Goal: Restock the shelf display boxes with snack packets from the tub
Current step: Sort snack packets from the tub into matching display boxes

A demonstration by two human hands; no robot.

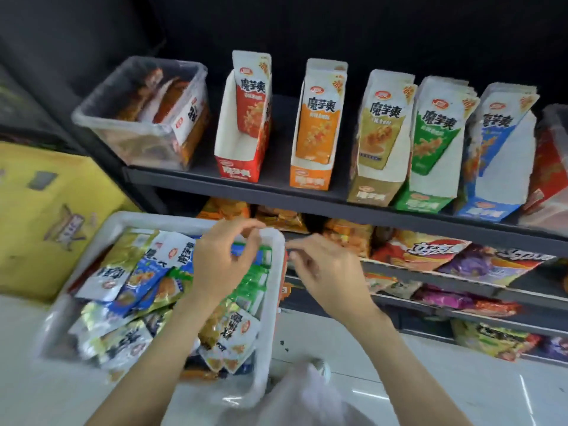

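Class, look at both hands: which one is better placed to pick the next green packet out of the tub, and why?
Left. The left hand hovers inside the white tub, fingers curled right over the green packets. The right hand is outside the tub's rim, toward the shelves, and looks empty.

Free room: red display box (242, 130) at 11 o'clock, front half bare, packets only at its back. Orange display box (316, 130) at 12 o'clock, small gap in front of its packets. Open shelf board between clear bin (144, 115) and red box; narrower lanes between the boxes.

Obstacles: gold (378, 142), green (430, 149) and blue (495, 155) boxes at 1–2 o'clock packed to the front. White tub (270, 302) at 8 o'clock, heaped with packets; left hand (219, 259) over its far right corner, right hand (322, 272) just outside the rim. Shelf edge (307, 198) overhangs chip bags below.
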